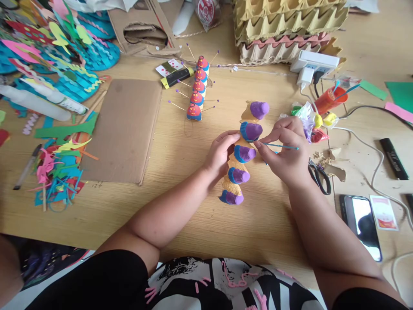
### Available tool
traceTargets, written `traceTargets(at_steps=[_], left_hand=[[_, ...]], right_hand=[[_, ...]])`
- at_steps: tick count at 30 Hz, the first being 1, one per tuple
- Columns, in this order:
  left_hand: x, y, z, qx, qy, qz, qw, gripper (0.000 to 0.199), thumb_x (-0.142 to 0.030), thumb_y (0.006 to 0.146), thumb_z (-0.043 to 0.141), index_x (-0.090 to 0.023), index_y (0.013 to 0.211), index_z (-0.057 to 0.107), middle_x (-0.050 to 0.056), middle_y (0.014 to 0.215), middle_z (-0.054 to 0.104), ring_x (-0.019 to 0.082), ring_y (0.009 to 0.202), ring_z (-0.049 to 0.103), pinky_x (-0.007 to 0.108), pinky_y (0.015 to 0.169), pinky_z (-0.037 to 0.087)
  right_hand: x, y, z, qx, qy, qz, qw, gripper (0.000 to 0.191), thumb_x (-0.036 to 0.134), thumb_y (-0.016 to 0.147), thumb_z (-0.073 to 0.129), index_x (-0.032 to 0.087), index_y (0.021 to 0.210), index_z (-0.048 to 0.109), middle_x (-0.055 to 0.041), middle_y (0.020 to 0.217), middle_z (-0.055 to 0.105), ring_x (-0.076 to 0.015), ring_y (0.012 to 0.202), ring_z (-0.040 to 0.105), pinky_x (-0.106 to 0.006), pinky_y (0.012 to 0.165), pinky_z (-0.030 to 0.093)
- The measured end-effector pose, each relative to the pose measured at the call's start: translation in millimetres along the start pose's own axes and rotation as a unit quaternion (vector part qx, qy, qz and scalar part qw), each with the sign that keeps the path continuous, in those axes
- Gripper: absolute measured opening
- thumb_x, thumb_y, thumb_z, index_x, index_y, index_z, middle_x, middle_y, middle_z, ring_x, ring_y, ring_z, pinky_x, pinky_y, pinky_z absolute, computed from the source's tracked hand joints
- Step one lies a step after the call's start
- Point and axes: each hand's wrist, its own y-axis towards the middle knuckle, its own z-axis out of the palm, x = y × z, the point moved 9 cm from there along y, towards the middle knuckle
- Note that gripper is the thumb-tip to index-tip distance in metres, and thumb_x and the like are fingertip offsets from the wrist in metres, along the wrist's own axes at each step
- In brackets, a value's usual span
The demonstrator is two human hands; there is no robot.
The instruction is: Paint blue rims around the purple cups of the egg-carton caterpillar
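My left hand [223,154] holds a strip of egg carton [238,163] from its left side. Purple clay caps the strip's several bumps, and blue clay rims all but the top one. My right hand [285,148] pinches a thin blue stick [280,146], whose left end is at the strip's right edge, near the second bump from the top. Farther back on the table stands a finished-looking row of red and blue bumps [197,92] with smiling faces and thin pins tipped with purple balls.
Flat cardboard [121,129] and paper scraps [61,172] lie left. Egg trays [287,30] and a power strip [314,62] are at the back. Right are an orange cup [329,101], clay bags [305,118], scissors [319,176], a marker [393,158], cables and a phone [360,226].
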Motion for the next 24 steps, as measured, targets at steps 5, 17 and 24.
traceTargets(at_steps=[5,17,24], left_hand=[[2,0,2.7,0.021,-0.021,-0.007,1.0,0.026,-0.048,0.082,0.082,-0.023,0.082,0.075,0.0,0.076,0.073,0.014,0.066,0.067,0.028,0.063,0.051],[3,2,7.3,0.059,0.012,-0.006,0.998,0.035,-0.06,0.083,0.079,-0.026,0.089,0.077,0.005,0.086,0.077,0.023,0.085,0.074,0.033,0.073,0.054],[5,3,11.1,0.1,-0.024,-0.026,0.994,0.035,-0.059,0.081,0.084,-0.027,0.093,0.078,0.004,0.086,0.075,0.019,0.077,0.069,0.032,0.073,0.053]], right_hand=[[-3,-1,-2,-0.009,-0.001,-0.007,1.0,0.027,0.038,0.076,0.097,0.029,0.079,0.072,-0.0057,0.094,0.059,-0.0331,0.109,0.066,-0.062,0.107,0.054],[5,-3,-4,-0.034,-0.015,-0.019,0.999,0.034,0.053,0.077,0.095,0.03,0.078,0.07,-0.0048,0.091,0.061,-0.03,0.098,0.065,-0.06,0.104,0.056],[-24,-4,-5,-0.111,0.169,0.022,0.979,0.041,0.061,0.088,0.083,0.028,0.081,0.061,0.0009,0.086,0.054,-0.0183,0.081,0.059,-0.04,0.081,0.054]])
